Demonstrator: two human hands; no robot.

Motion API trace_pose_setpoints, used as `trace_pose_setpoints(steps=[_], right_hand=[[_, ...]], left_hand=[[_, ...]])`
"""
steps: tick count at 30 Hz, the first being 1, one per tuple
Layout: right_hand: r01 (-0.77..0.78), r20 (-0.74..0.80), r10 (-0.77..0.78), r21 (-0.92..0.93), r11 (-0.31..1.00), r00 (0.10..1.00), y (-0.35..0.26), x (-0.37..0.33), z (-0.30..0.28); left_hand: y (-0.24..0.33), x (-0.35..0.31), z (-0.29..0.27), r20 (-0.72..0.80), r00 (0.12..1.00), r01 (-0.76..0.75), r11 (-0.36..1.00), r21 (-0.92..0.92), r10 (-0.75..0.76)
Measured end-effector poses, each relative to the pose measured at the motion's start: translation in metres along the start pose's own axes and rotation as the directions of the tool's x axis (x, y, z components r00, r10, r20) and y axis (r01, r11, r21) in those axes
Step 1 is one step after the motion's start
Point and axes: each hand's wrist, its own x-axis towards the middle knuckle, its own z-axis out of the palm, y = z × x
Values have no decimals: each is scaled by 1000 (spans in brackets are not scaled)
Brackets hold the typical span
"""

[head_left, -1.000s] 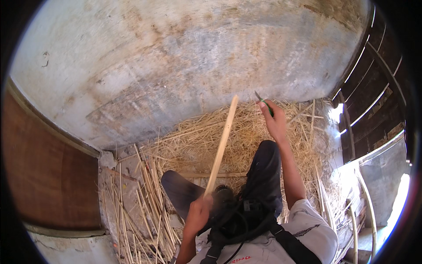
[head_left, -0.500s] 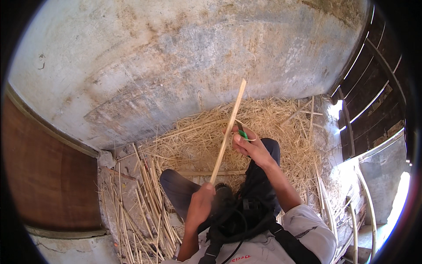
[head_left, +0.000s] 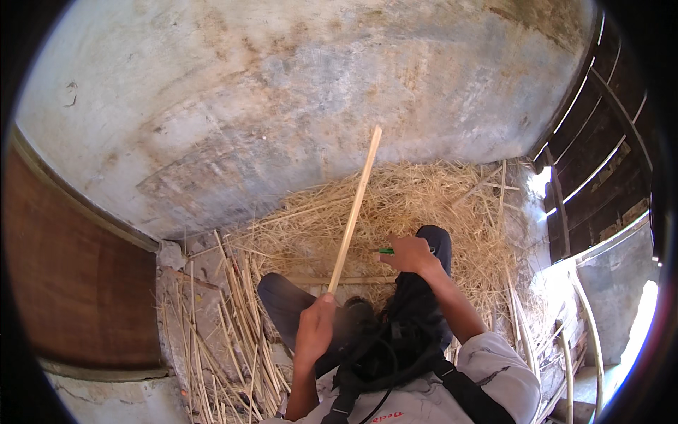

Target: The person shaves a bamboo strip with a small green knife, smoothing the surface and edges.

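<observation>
My left hand [head_left: 315, 330] is closed round the lower end of a long pale bamboo strip [head_left: 355, 208], which slants up and slightly right, its far end in front of the wall. To the right, over my knee, my right hand [head_left: 411, 254] is closed on a green-handled knife [head_left: 385, 251]. Only a bit of the green handle shows past the fingers; the blade cannot be made out. The right hand stands apart from the strip.
Thin shavings [head_left: 452, 205] cover the ground ahead of my legs. Several bamboo strips [head_left: 236, 318] lie in a bundle at left, beside a brown wooden panel [head_left: 81, 275]. A stained wall [head_left: 304, 106] rises ahead; dark boards [head_left: 600, 148] stand at right.
My right hand has moved down and right, away from the strip, turning with the knife. The strip has shifted left and slightly down with my left hand. The curled shaving near the knife no longer shows.
</observation>
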Motion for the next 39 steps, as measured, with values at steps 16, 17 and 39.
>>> trace_pose_setpoints(steps=[16,17,39], right_hand=[[414,-382,-167,876,248,909,-31,-44,-55],[462,-421,-200,851,251,885,-34,-47,-56],[550,-520,-203,698,459,830,-44,-62,-38]], left_hand=[[21,1,2,-75,994,-82,996,41,85],[21,2,1,-81,993,-74,994,84,81],[42,2,10,-40,982,-177,970,165,186]])
